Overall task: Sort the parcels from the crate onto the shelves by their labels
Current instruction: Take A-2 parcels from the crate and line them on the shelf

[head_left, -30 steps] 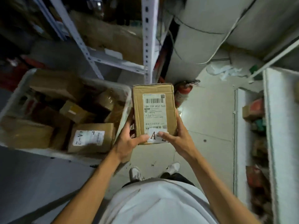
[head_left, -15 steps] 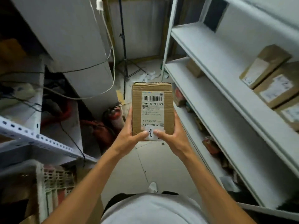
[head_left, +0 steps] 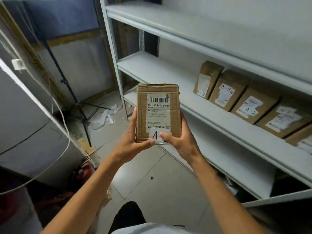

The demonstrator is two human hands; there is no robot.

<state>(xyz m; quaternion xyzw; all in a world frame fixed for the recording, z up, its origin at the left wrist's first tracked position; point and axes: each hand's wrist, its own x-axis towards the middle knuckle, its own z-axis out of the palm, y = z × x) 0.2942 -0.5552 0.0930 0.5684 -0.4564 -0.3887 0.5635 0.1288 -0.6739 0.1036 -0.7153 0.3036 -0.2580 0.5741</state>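
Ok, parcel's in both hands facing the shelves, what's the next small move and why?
Probably carry the parcel right, toward the open stretch of the middle shelf left of the A-2 boxes. Its handwritten tag starts "A-", the right hand thumb covering the rest.

Brown cardboard parcel (head_left: 158,114) held upright in the air, barcode label facing camera, handwritten "A-" sticker (head_left: 158,135) at bottom, shelved parcels (head_left: 253,102) marked A-2

I note a brown cardboard parcel (head_left: 158,114) with white black-barcoded label (head_left: 158,114), pale grey shelves (head_left: 168,73), grey tiled floor (head_left: 152,183).
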